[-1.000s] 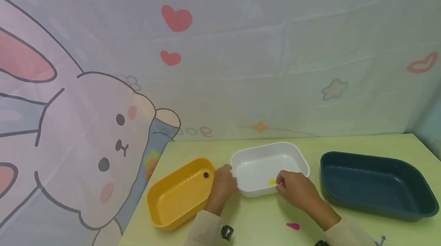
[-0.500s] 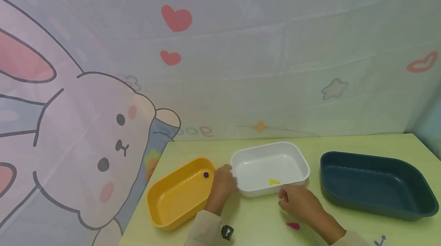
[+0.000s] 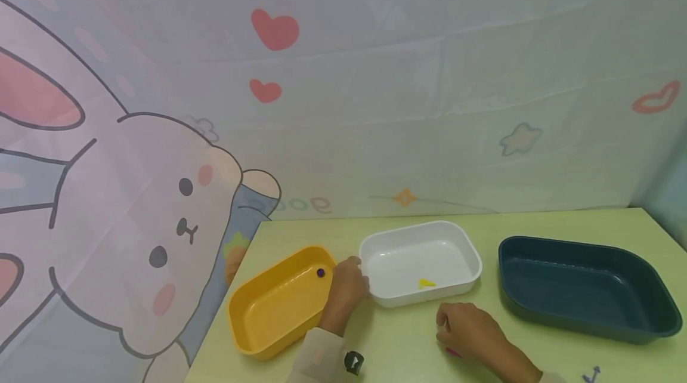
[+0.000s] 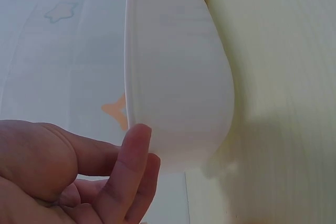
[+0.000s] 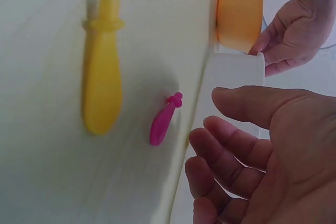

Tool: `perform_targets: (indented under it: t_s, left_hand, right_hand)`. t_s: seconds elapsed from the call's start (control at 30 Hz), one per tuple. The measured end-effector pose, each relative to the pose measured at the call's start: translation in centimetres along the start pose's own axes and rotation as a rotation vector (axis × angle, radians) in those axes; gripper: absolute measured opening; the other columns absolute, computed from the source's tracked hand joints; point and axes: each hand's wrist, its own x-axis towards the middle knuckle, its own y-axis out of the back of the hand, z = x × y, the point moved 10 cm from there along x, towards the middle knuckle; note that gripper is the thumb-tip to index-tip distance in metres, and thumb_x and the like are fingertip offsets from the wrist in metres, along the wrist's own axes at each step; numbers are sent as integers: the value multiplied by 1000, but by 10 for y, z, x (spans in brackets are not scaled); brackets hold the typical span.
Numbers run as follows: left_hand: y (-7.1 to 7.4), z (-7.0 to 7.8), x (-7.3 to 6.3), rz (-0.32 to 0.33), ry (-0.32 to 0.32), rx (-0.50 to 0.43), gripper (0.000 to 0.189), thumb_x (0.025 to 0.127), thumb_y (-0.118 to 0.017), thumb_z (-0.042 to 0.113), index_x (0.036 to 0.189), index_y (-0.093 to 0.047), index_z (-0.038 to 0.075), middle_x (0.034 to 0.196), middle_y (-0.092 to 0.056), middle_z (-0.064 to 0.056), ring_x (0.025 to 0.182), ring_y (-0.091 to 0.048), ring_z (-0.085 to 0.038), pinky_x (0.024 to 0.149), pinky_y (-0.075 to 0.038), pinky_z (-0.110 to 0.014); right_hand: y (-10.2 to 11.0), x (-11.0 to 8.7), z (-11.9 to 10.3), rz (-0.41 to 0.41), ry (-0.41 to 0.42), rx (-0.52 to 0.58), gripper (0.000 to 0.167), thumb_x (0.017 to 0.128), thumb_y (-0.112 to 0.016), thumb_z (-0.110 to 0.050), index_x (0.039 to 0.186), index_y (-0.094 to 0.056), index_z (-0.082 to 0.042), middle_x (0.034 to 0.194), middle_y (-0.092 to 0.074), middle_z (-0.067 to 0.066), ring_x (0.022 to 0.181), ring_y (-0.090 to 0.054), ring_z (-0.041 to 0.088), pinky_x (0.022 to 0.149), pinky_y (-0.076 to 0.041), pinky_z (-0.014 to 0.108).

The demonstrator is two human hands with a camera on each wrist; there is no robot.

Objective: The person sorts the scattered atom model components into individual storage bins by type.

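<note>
My left hand (image 3: 347,287) pinches the rim at the left end of the white tray (image 3: 378,290); in the left wrist view its fingers (image 4: 131,156) press the tray's outer wall. A small yellow piece (image 3: 426,283) lies inside that tray. My right hand (image 3: 467,329) hovers in front of it over a small pink club-shaped piece (image 5: 164,121) with a knobbed end. Its fingers (image 5: 207,137) are loosely bent, apart from the piece, holding nothing. The right wrist view also shows a larger-looking yellow club-shaped piece (image 5: 103,77) with a collar on the table.
A yellow-orange tray (image 3: 252,344) stands at the left, with a small dark purple round thing (image 3: 321,272) inside. At the right is a dark blue-green tray (image 3: 579,326). A printed cloth (image 3: 376,102) hangs behind the pale table (image 3: 397,347).
My right hand has let go of the small yellow piece inside the white tray and drawn back toward the pink piece, partly covering it. The left hand has stayed at the tray's rim.
</note>
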Motion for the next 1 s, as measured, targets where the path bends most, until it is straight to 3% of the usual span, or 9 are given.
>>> perform_targets:
  t_s: [0.4, 0.77, 1.0]
  left_hand:
    - [0, -1, 0, -10, 38, 12, 38, 90, -68, 1, 128, -63, -3, 110, -71, -19, 91, -65, -26, 85, -61, -38]
    - [-2, -2, 2, -8, 27, 6, 38, 90, -68, 1, 128, -63, -3, 110, -71, -19, 91, -66, -26, 87, -61, -38]
    - [-1, -2, 2, -3, 10, 9, 38, 89, -69, 0, 126, -63, -5, 108, -71, -21, 92, -65, -28, 90, -60, -42]
  right_hand:
    - [-14, -4, 1, -18, 40, -44, 18, 73, -77, -4, 78, -65, -17, 72, -58, -8, 68, -53, 12, 61, -50, 37]
    - [-11, -11, 3, -1, 24, -99, 26, 73, -76, -7, 69, -53, -19, 66, -50, -8, 64, -46, 11, 55, -38, 30]
    - [-12, -16, 5, -64, -1, -104, 24, 76, -73, -3, 70, -53, -16, 66, -51, -6, 64, -48, 13, 55, -40, 33]
